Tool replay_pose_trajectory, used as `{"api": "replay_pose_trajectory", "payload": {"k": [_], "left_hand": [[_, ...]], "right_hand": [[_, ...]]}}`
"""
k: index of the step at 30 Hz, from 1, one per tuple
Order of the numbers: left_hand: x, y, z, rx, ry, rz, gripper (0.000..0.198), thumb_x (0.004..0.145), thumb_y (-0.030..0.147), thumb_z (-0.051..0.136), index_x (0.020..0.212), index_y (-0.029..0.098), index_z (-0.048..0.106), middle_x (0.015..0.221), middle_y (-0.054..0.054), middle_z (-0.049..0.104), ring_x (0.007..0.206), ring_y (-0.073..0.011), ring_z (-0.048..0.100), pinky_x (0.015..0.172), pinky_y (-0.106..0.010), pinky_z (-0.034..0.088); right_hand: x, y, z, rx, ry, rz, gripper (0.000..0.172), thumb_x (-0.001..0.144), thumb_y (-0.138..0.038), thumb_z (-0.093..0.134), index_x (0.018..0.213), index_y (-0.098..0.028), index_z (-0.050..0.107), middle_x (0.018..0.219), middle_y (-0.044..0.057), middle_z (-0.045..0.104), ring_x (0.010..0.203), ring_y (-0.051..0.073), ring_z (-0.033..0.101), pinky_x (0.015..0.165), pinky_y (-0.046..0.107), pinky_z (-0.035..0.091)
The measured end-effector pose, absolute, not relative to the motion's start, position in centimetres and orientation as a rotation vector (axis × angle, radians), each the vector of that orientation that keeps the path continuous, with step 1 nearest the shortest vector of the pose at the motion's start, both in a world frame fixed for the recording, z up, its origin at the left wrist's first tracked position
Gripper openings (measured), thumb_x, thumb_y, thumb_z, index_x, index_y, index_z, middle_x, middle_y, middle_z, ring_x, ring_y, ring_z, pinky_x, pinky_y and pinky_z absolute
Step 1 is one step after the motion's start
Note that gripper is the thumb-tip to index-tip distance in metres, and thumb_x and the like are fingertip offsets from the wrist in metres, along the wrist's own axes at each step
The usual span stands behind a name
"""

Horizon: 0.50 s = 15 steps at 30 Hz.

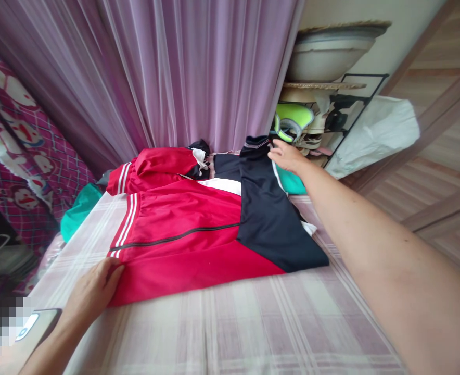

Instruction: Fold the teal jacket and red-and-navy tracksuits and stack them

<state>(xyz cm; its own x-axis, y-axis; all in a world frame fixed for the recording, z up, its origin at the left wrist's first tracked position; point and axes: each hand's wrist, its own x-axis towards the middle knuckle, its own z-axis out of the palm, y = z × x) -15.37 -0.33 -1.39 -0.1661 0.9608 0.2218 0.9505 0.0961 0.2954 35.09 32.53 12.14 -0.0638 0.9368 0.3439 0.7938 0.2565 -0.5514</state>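
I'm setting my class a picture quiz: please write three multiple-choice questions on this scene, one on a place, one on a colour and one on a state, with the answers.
1. Where is the left hand?
A) On the wall
B) On the lower red edge of the track jacket
C) On the shelf

2. What colour is the sheer curtain?
A) Lilac
B) Orange
C) Black

3. How is the track jacket lying?
A) Hanging from a hanger
B) Stuffed into a bag
C) Spread out on the checked bedsheet

Answers:
1. B, the fingers touch the jacket's red edge at the lower left.
2. A, its folds show a pale purple.
3. C, the jacket lies spread on the bed.
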Motion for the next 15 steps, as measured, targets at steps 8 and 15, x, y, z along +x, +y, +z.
{"api": "replay_pose_trajectory", "payload": {"k": [8, 15], "left_hand": [[-15.0, 0.2, -0.5, 1.936, 2.292, 0.419, 0.043, 0.080, 0.061, 0.034, 0.087, 0.025, 0.055, 0.085, -0.010, 0.072, 0.082, -0.0280, 0.068, 0.076, -0.038, 0.052], [-14.3, 0.7, 0.6, 1.913, 2.307, 0.265, 0.047, 0.082, 0.060, 0.034, 0.092, 0.021, 0.059, 0.090, -0.010, 0.072, 0.084, -0.0262, 0.067, 0.076, -0.035, 0.049]], "right_hand": [[40.6, 20.2, 4.5, -1.941, -1.790, 0.188, 0.033, 0.085, -0.038, 0.053, 0.106, -0.022, 0.074, 0.099, 0.007, 0.077, 0.092, 0.024, 0.069, 0.079, 0.032, 0.051], [42.5, 8.4, -2.1, -1.914, -1.481, 0.266, 0.052, 0.082, -0.058, 0.048, 0.111, -0.019, 0.068, 0.086, 0.009, 0.075, 0.078, 0.025, 0.069, 0.069, 0.034, 0.050]]}}
